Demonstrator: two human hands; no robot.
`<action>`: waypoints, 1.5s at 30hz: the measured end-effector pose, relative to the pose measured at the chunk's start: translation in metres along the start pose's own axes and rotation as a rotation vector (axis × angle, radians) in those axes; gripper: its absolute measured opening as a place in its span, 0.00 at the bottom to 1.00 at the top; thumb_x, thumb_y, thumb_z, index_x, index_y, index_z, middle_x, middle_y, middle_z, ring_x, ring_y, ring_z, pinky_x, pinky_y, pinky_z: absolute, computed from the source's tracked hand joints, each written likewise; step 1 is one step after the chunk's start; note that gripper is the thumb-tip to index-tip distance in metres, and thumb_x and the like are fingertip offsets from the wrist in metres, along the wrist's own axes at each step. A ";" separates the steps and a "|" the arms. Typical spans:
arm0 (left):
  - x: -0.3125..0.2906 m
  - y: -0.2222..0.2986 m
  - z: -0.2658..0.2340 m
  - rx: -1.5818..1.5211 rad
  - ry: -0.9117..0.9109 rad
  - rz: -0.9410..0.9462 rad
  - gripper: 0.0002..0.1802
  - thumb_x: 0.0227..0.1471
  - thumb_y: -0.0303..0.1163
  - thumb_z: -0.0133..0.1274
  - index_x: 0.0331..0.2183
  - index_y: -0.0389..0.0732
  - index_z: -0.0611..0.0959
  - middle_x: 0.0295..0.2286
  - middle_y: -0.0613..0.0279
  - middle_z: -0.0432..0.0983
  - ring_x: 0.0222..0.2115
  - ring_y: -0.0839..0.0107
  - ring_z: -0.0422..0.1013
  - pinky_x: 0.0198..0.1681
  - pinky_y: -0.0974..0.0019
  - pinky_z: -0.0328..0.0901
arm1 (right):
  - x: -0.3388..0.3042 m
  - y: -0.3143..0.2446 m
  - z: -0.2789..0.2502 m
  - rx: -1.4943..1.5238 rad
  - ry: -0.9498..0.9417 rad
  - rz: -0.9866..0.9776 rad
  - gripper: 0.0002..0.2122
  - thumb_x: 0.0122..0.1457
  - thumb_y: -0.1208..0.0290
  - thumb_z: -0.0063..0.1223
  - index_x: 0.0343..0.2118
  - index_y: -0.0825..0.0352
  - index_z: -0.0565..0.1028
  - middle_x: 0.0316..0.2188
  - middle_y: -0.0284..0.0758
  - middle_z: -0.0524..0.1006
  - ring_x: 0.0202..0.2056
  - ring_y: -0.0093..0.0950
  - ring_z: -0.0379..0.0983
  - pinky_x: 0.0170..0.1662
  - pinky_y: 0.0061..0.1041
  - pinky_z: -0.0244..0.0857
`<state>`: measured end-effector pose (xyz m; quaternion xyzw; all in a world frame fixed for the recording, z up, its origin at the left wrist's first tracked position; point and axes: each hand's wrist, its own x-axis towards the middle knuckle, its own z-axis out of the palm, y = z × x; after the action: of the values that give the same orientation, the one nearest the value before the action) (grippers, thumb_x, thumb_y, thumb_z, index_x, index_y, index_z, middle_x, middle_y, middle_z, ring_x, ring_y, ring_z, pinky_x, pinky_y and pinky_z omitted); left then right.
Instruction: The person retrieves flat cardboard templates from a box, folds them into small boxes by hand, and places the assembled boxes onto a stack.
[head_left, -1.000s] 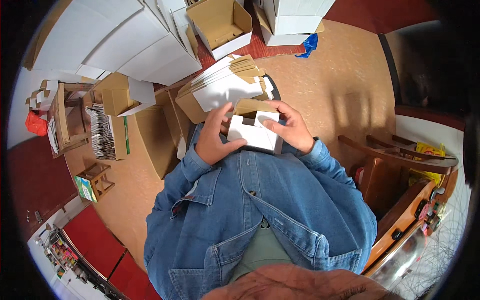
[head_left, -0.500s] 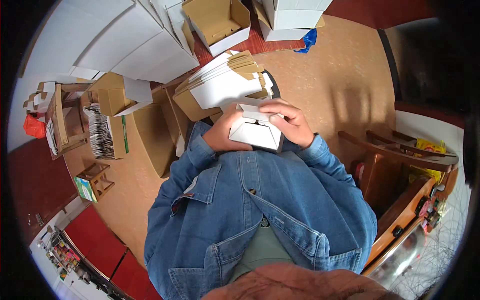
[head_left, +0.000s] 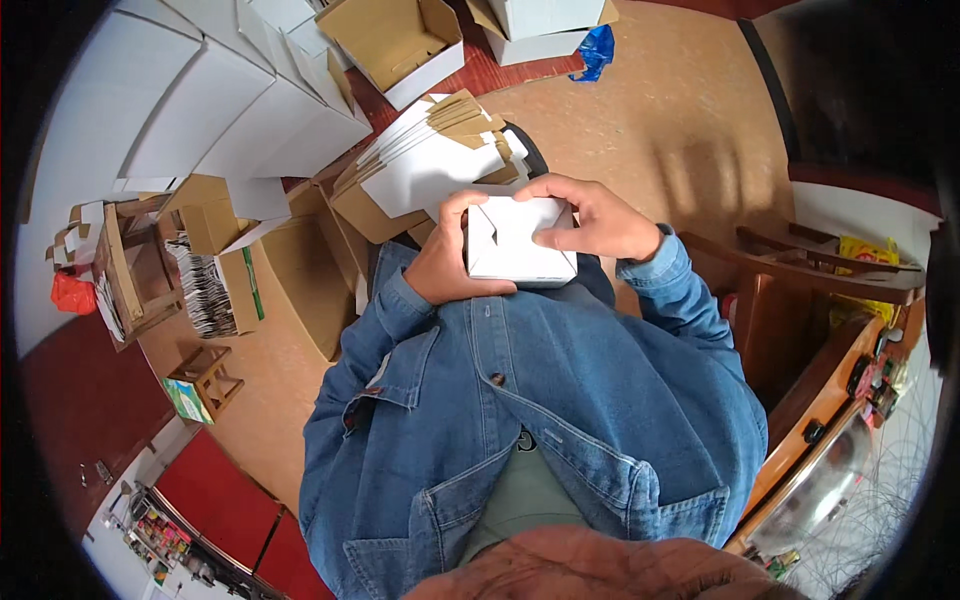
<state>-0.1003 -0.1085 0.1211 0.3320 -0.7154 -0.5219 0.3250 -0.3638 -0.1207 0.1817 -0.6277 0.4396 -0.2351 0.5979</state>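
Note:
A small white cardboard box (head_left: 510,258) is held in front of my belly, its folded flaps facing up. My left hand (head_left: 440,252) wraps round the box's left side, thumb at the upper left corner and fingers along the lower edge. Over the far right corner lies my right hand (head_left: 600,222), its thumb pressing on the top flap and its fingers curled over the far edge. A dark slit shows between the flaps near the left. Just beyond the box rests a stack of flattened white and brown box blanks (head_left: 420,165).
An opened tall brown carton (head_left: 310,270) stands left of the blanks. Large white boxes (head_left: 240,100) and an open box (head_left: 400,50) sit at the back on a red surface. A carton of packed sheets (head_left: 205,285) and a small stool (head_left: 205,380) are left; a wooden chair (head_left: 790,270) is right.
The raised flap on the box has been folded down, so the top now lies flat. My right hand has moved across onto the top, and the box has tilted to face up more.

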 end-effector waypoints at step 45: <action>0.020 -0.001 -0.059 -0.135 0.030 -0.064 0.53 0.56 0.59 0.50 0.67 0.39 0.45 0.66 0.47 0.40 0.65 0.48 0.44 0.67 0.49 0.42 | 0.036 0.024 0.011 0.695 0.251 0.434 0.34 0.58 0.54 0.53 0.63 0.69 0.62 0.57 0.47 0.69 0.54 0.43 0.67 0.54 0.35 0.63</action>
<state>-0.0637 -0.1569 0.1366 0.3398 -0.6628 -0.5740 0.3402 -0.3434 -0.1421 0.1489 -0.2485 0.5254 -0.3126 0.7514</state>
